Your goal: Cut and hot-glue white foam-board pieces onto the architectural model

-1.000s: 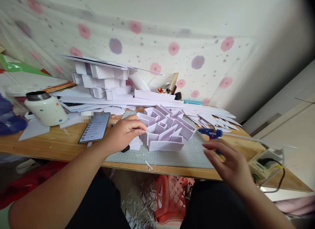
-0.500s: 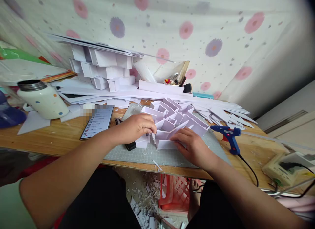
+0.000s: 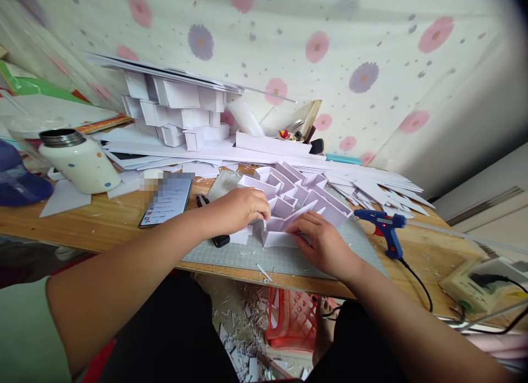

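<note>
A white foam-board model point(image 3: 289, 193) with upright partition walls lies on the grey cutting mat point(image 3: 243, 259). My left hand point(image 3: 247, 210) is closed in a pinch at the model's near left corner, and a small pale piece shows below its fingertips. At the near right side, my right hand point(image 3: 315, 234) has its curled fingers on a white wall piece; its fingertips are partly hidden against the model. A black cutter point(image 3: 220, 240) lies partly under my left wrist.
A blue glue gun point(image 3: 383, 223) stands on the right, its cord running to a power strip point(image 3: 468, 284). A phone point(image 3: 167, 204) and an open bottle point(image 3: 80, 160) are on the left. Stacked white boxes point(image 3: 177, 105) and board scraps point(image 3: 371, 188) sit behind.
My left hand has moved slightly right and up at the model's near left corner. My right hand stays nearly in place. The whole view has shifted a little.
</note>
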`<state>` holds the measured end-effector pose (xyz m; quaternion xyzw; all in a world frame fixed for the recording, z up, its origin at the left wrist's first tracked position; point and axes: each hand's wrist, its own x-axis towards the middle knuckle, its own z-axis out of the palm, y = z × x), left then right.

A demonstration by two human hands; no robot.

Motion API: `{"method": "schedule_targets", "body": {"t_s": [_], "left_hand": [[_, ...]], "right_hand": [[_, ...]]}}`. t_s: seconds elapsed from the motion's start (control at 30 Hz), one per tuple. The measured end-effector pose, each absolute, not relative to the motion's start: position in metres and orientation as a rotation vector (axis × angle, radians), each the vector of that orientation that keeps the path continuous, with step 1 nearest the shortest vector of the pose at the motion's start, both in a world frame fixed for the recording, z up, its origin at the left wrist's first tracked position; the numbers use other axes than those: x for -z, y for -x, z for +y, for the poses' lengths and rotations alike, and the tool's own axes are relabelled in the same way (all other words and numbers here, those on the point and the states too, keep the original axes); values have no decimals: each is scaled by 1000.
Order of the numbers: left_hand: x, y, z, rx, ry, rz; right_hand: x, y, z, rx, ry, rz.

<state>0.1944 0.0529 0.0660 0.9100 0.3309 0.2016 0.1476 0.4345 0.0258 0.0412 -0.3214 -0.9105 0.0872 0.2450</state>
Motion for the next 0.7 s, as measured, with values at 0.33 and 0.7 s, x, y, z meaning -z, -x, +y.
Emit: {"method": "schedule_targets", "body": {"t_s": [0.33,0.7], "left_hand": [[-55,-203,49,-557,-2615,1022],[-43,-205,48,-664,-2628,1081]], "right_hand": [[-40,-434,26,-225,870,-2472],[-40,-433,26,-229,872,-2478]]}}
